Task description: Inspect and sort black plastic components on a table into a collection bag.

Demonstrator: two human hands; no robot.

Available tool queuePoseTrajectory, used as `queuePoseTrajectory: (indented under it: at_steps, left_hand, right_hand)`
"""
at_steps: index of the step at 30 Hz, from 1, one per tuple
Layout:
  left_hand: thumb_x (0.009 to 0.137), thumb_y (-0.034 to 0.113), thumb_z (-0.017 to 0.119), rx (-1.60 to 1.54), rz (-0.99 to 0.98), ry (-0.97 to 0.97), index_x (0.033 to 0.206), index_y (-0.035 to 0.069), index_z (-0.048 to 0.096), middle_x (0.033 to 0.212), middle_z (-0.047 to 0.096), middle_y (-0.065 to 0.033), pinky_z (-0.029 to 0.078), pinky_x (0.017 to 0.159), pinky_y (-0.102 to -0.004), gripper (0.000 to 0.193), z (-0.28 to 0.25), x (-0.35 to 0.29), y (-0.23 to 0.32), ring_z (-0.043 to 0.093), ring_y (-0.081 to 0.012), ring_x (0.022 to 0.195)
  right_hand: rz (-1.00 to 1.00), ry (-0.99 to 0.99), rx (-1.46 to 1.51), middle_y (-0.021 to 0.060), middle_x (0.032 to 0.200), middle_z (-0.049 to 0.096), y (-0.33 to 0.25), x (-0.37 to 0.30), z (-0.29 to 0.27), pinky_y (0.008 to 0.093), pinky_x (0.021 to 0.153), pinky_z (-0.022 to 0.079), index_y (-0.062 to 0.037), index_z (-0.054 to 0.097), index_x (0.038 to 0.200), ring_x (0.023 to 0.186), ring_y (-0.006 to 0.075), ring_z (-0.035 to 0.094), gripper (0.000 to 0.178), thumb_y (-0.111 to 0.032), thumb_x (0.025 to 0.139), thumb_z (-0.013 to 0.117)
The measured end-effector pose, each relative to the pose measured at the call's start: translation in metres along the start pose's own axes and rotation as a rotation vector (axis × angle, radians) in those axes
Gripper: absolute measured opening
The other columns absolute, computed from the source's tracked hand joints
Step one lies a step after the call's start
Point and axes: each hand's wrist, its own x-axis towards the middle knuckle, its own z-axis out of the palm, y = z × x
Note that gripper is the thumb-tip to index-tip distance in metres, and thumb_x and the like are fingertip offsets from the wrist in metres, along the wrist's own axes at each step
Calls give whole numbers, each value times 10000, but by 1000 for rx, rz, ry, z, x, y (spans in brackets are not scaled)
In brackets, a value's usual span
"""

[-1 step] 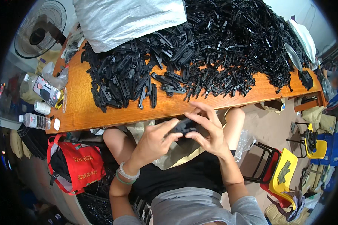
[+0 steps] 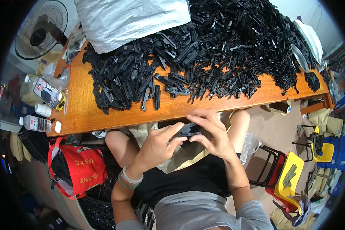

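Note:
Over my lap, just in front of the table edge, both hands meet at a black plastic part [image 2: 188, 130]. My left hand [image 2: 155, 145] pinches its left end between thumb and fingers, with a beaded bracelet on the wrist. My right hand [image 2: 215, 137] closes round the other end, thumb below and fingers above. The fingers cover much of the part, so its full shape is hidden. Beyond the hands, long black plastic parts [image 2: 120, 82] lie heaped on the wooden table [image 2: 78, 115]. Smaller black pieces [image 2: 234, 76] form a large pile to their right.
A white woven sack [image 2: 132, 23] rests on the heap. At the table's left are a phone [image 2: 46, 92], a water bottle [image 2: 36, 124] and a fan [image 2: 40, 36]. A red bag [image 2: 84, 170] stands at lower left. A yellow chair [image 2: 285, 184] bearing a glove is at right.
My right fingers have come down and leftward over the black part, and it shows slightly more of its lower edge. My left hand has hardly moved.

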Motion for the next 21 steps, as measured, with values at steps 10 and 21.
queuePoseTrajectory:
  at_steps: [10,21]
  left_hand:
    - [789,73,676,107,122,24,1032,-24,589,807,625,-153,480,556,-358,275,7,0,0,629,-303,665]
    - [770,110,707,67,121,-33,851,-22,632,862,614,-143,485,690,-382,172,-4,16,-26,618,-311,772]
  right_hand:
    - [46,26,-6,136,833,614,4,-7,7,351,680,450,7,633,929,717,284,576,229,-61,728,717]
    - [170,95,-208,120,878,593,45,6,-7,380,747,469,-4,655,921,830,296,578,142,-18,782,628]
